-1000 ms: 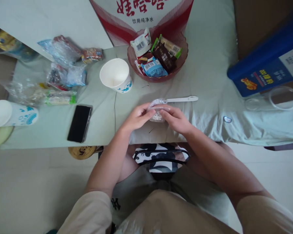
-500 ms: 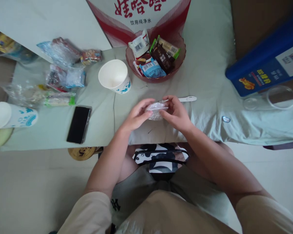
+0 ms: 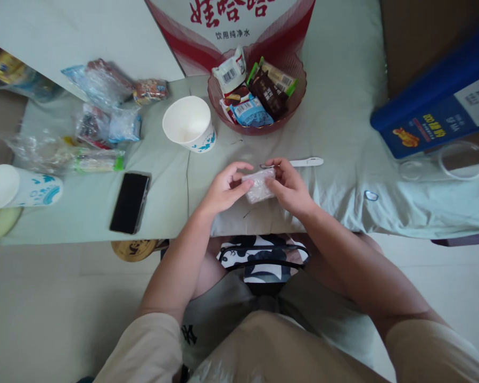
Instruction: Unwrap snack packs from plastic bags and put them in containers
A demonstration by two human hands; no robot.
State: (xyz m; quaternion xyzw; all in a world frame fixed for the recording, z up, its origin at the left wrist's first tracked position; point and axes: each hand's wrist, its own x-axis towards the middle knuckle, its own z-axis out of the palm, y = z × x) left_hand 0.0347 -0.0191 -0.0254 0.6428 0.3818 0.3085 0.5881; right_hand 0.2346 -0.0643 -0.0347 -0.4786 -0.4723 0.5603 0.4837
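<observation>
Wrapped packet: the pale, film-covered packet [image 3: 260, 187] is between both grips, close to the front edge of the surface [image 3: 165, 218]; whether its underside touches the cloth cannot be told.
Right grip: the right grip [image 3: 289, 189] pinches the packet's right end, thumb on top and fingers behind.
Left grip: the left grip [image 3: 224, 189] has its thumb on the packet's left edge and 1 finger arched clear above; whether lower fingers press from beneath is hidden, so I cannot tell how firmly it closes.
Slip risk: the shiny film could slide under the left thumb, leaving the right grip alone to carry the weight and letting the packet swing down.
Drop risk: if both grips loosened, the packet could tumble past the near edge towards the black-and-white patterned item [image 3: 259, 274] below.
Squeeze risk: too hard a pinch from 2 sides could crush or split the packet, if the contents are soft.
White-handled tool: the tool [image 3: 309, 161] lies behind the right grip; a careless outward sweep of those fingers could knock or catch it.
Paper cup: the upright cup [image 3: 191, 127] is near the left grip; a wide elbow or wrist swing could topple it.
</observation>
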